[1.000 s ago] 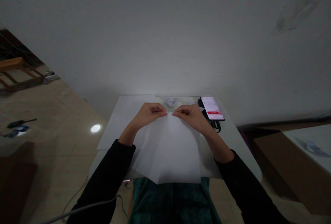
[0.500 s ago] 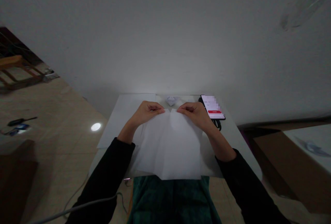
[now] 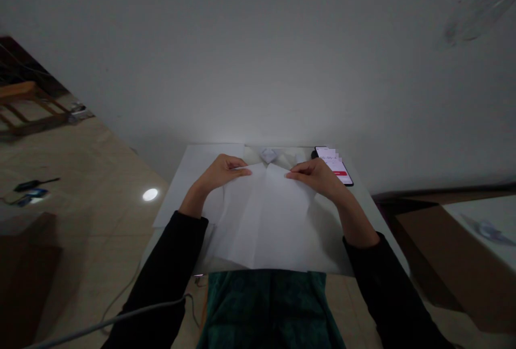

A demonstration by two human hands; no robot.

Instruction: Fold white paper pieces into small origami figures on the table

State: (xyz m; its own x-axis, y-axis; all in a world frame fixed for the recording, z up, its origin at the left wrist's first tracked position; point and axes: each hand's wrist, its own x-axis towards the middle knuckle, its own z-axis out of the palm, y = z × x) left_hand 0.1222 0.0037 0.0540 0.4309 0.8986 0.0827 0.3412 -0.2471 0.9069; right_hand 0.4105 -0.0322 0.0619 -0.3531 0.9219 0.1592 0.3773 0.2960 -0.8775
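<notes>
A white sheet of paper [image 3: 262, 220] with a crease down its middle is held over the small table in front of me. My left hand [image 3: 224, 171] pinches its far edge left of the crease. On the other side of the crease, my right hand [image 3: 316, 176] grips the far edge between thumb and fingers. The two held edges spread apart from a notch at the top of the crease. Just beyond the notch lies a small folded paper piece [image 3: 269, 155]. More white paper [image 3: 189, 177] lies flat at the table's left.
A lit phone [image 3: 336, 166] lies at the table's [image 3: 363, 220] back right, near my right hand. The wall [image 3: 258, 58] rises directly behind the table. A cardboard box [image 3: 447, 252] stands on the right; a grey cable [image 3: 133, 314] crosses my left sleeve.
My hands have moved apart along the paper's far edge, the left one leftward and the right one rightward. The sheet's top corners now open wider.
</notes>
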